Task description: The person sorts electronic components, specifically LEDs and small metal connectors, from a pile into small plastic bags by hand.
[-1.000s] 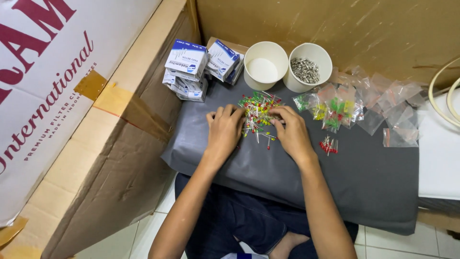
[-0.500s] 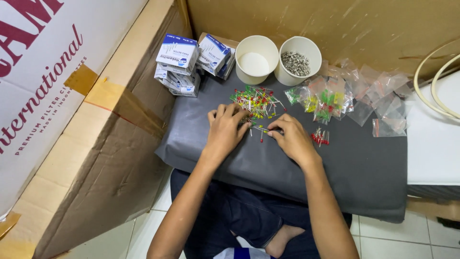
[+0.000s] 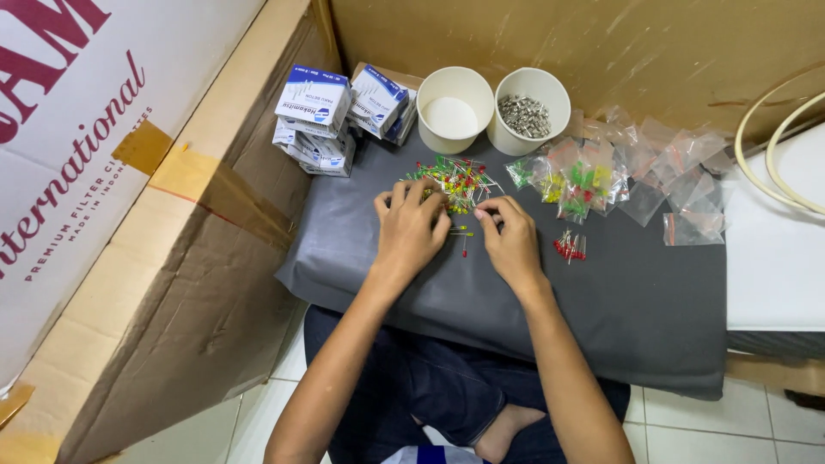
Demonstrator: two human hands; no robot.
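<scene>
A loose pile of small red, green and yellow parts with wire legs (image 3: 455, 179) lies on a grey cushion (image 3: 636, 301) across my lap. My left hand (image 3: 411, 225) rests palm down at the near edge of the pile, fingers spread over a few pieces. My right hand (image 3: 509, 237) sits just to its right, fingertips pinched together beside a couple of stray pieces (image 3: 464, 234). A small cluster of red parts (image 3: 570, 247) lies right of my right hand. Whether either hand grips a piece is hidden by the fingers.
Two white paper cups stand at the back: one empty-looking (image 3: 453, 109), one holding small metal bits (image 3: 527, 110). Blue-and-white small boxes (image 3: 337, 115) are stacked at the back left. Small clear bags (image 3: 636, 167), some with coloured parts, lie on the right. A large cardboard carton (image 3: 129, 215) stands to the left.
Both hands have drawn slightly toward me from the pile, with a few pieces pulled out in front of it. The view shifted a little.
</scene>
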